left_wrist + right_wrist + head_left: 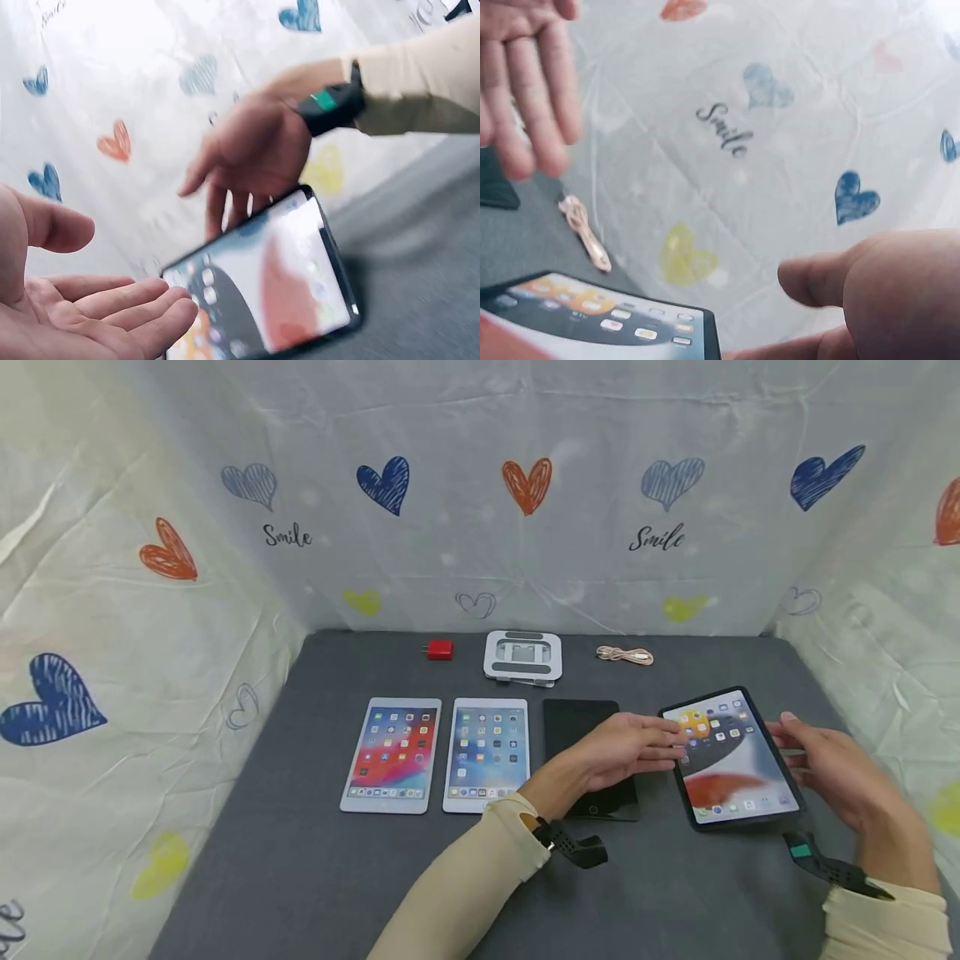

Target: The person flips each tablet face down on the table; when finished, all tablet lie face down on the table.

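Note:
A black-edged tablet (738, 764) with a lit screen of app icons sits at the right, turned slightly askew. My left hand (626, 750) reaches across from the left, its straight fingers over the tablet's left edge; the left wrist view shows this palm facing up with the thumb apart. Beside the right edge is my right hand (843, 772), fingers extended at the rim and thumb raised; its fingertips are partly hidden behind the tablet in the left wrist view. Whether either hand bears the tablet's weight I cannot tell. Under my left forearm lies a dark-screened tablet (577, 722).
Two white tablets with lit screens, one red-toned (393, 756) and one blue-toned (489, 747), lie to the left. Along the back are a red charger plug (440, 650), a folded silver stand (522, 657) and a bundled cable (626, 655). A heart-printed curtain (450, 552) surrounds the grey table (300, 877).

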Demonstrator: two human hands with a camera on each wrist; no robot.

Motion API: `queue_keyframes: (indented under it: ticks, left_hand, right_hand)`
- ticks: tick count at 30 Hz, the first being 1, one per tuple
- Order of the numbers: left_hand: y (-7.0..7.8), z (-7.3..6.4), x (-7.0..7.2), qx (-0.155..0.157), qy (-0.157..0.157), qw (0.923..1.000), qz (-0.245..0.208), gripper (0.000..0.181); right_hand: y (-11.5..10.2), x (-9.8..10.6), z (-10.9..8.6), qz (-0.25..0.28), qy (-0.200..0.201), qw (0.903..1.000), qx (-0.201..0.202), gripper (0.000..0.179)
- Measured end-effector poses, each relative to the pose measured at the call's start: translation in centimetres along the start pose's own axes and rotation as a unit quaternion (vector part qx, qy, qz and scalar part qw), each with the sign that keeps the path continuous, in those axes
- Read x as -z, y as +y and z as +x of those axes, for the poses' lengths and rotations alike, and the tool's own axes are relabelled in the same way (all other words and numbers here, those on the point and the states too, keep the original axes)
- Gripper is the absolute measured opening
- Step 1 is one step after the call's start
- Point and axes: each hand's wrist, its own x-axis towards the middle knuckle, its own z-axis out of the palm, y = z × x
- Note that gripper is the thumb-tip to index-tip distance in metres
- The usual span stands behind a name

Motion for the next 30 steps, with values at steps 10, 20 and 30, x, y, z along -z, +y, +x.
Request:
queue_keyframes:
  ticks: [10,20,30]
  left_hand:
    - [3.6,-0.1,-1.7,-0.024,-0.039,0.999,-0.001,0.042]
    - [4.0,0.0,-2.1,-0.026,-0.012,0.9993,-0.025,0.048]
    - [3.8,-1.1,-1.9,-0.042,0.05,0.997,-0.042,0.047]
  right_hand:
    - [-3.6,-2.7,-1.6,-0.044,0.034,0.9976,0.042,0.065]
    - [-6.0,-5.3,-2.2,-0.065,0.027,0.9943,0.08,0.066]
    - [-7.3,-7.1,-2.0,-0.044,-0.017,0.9907,0.128,0.063]
